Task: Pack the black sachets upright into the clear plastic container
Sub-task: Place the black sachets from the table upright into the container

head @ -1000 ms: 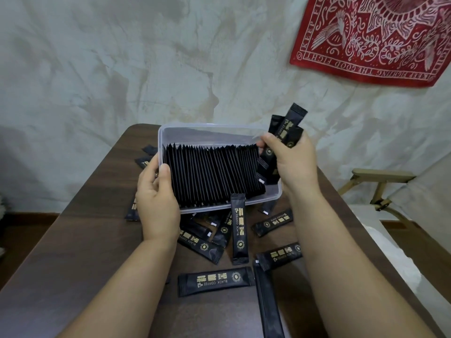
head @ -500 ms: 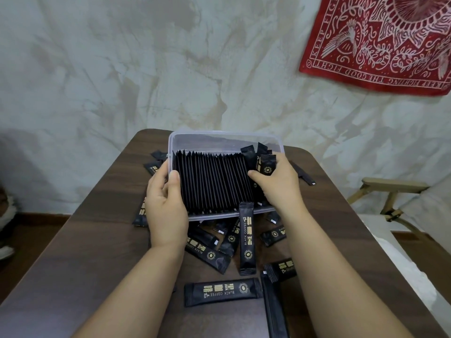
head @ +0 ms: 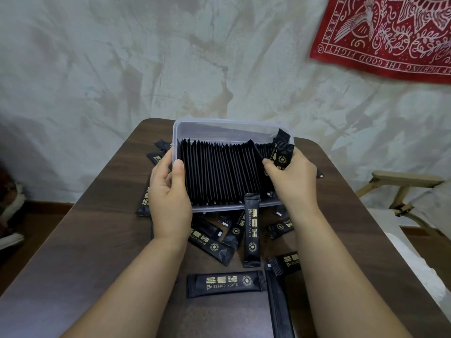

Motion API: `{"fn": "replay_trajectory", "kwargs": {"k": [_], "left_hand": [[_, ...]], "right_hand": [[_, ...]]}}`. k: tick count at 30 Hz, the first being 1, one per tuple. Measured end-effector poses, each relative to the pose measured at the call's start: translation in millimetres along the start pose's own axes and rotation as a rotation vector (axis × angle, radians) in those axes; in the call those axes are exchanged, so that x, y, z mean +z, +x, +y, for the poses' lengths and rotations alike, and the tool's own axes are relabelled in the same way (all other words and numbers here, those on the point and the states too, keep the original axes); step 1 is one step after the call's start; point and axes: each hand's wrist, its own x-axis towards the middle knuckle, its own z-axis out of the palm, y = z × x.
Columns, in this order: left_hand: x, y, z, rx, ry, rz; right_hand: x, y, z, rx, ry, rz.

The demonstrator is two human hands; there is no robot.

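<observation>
Open strip along container (head: 229, 123) far wall. Your left hand (head: 168, 196) grips left wall; right hand (head: 290, 185) pinches sachets (head: 282, 154) at right end, long axes matching packed row (head: 219, 174).

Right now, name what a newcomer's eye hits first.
First, the clear plastic container at the far middle of the table, packed with upright black sachets; the left hand grips its left wall, the right hand holds a few sachets at its right end. Then loose sachets on the table in front, and the red cloth on the wall, upper right.
</observation>
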Motion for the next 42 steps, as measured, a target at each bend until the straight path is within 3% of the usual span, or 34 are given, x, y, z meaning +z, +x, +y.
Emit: {"fn": "replay_trajectory", "kwargs": {"k": [5, 10, 15, 26, 42], "left_hand": [[0, -1, 1, 0.006, 0.016, -0.011], [0, 1, 0, 0.011, 0.015, -0.008], [-1, 0, 0, 0.007, 0.020, -0.006], [-1, -1, 1, -0.001, -0.003, -0.024], [-1, 0, 0, 0.002, 0.029, -0.020]], "right_hand": [[-2, 4, 3, 0.142, 0.171, -0.077], [-8, 7, 2, 0.338, 0.499, -0.151], [-14, 9, 1, 0.360, 0.590, -0.168], [-19, 12, 3, 0.182, 0.419, 0.030], [-5, 12, 6, 0.226, 0.285, -0.172]]}}
